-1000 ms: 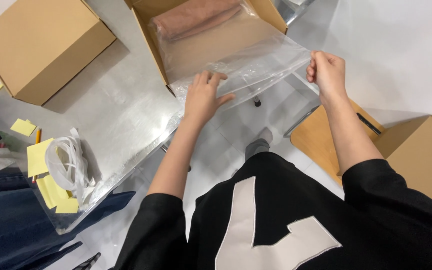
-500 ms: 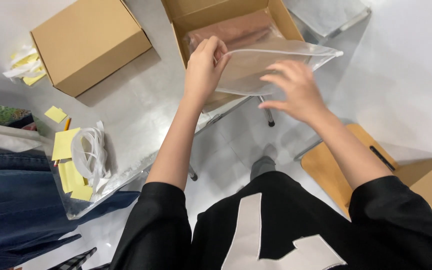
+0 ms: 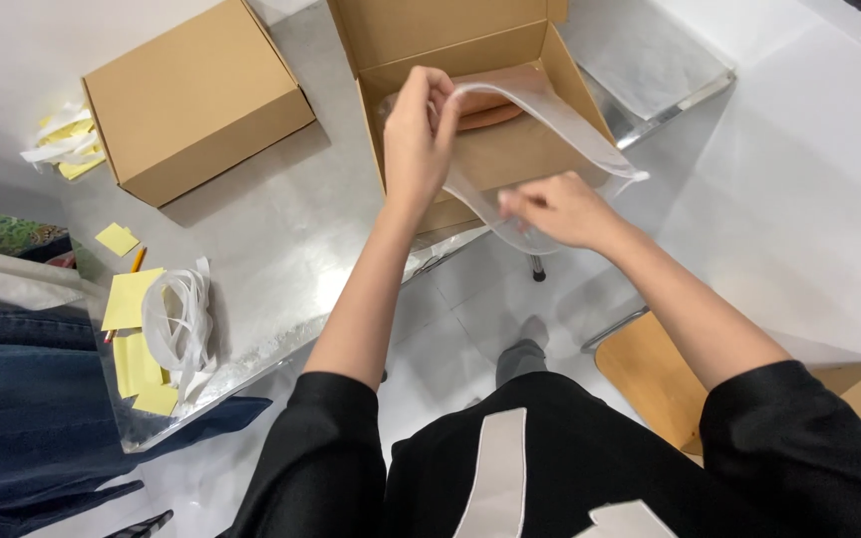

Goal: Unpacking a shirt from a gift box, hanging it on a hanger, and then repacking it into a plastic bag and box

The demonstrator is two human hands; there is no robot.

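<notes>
The clear plastic bag (image 3: 550, 149) with a pinkish folded item inside hangs over the open cardboard box (image 3: 450, 40), its far end already down inside the box. The left hand (image 3: 419, 134) pinches the bag's upper edge, fingers closed on the film above the box's near wall; the right hand (image 3: 555, 209) grips the bag's lower, near edge, just outside the box toward the person. Packing the bag into the box seems to be the step in hand; settling it would call for lowering both edges past the near wall. Half a second earlier the bag lay flatter and higher over the box; now it curls downward, and the right hand has dropped nearer the body. A closed cardboard box (image 3: 196, 100) sits left of the open box on the surface (image 3: 281, 249).
</notes>
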